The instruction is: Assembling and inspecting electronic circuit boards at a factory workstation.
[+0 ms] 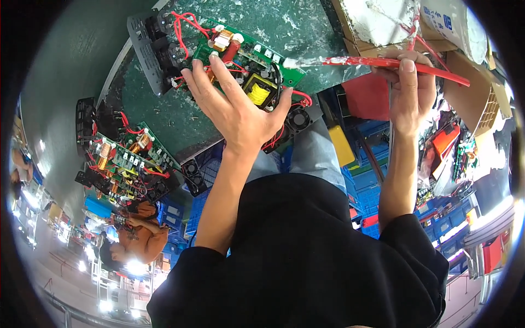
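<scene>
A green circuit board [254,48] with copper coils, a yellow-wound transformer [261,94] and red wires lies at the front edge of the green work surface. A black panel [146,54] stands at its left end, joined by red wires. My left hand [238,112] rests spread over the board, fingertips on its parts, gripping nothing. In my right hand [410,90] is a thin red stick [355,61], held between thumb and fingers and smeared with white paste. Its pale, paste-covered tip reaches the board's right end; whether it touches is unclear.
To the right, a cardboard box [350,33] holds white paste and further red sticks [432,52]. More assembled boards [123,158] sit at the left. A black fan [299,119] is at the near edge, above my legs. Another person [145,235] sits farther off at the left.
</scene>
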A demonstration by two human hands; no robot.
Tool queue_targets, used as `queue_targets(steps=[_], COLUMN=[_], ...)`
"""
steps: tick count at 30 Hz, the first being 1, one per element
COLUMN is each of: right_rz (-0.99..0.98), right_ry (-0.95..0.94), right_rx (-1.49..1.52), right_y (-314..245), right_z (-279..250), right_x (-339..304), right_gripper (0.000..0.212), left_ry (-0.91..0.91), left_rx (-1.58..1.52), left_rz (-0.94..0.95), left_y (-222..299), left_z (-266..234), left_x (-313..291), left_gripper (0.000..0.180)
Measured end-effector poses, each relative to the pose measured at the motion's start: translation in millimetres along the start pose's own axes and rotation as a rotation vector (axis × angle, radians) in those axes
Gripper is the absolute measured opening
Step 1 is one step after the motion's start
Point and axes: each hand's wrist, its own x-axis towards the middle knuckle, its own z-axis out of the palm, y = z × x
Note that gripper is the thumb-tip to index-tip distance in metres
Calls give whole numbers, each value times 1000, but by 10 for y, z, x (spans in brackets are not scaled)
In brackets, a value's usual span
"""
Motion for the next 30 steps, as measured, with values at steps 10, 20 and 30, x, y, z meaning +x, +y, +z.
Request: queue_targets(steps=[10,20,30], right_rz=[-40,-169,205], right_ry=[13,475,355], right_rx=[9,150,707], right_y=[19,-242,-278], right_z=[-6,-165,-125], right_x=[20,125,542], right_gripper=[20,20,27], left_ry=[11,-63,-303], left_rx=[11,-30,-752], left_rz=[3,24,-799], left_y=[-13,-92,-283], left_z=[8,-241,-500], left_x=[-3,-105,-972], left_gripper=[107,104,28])
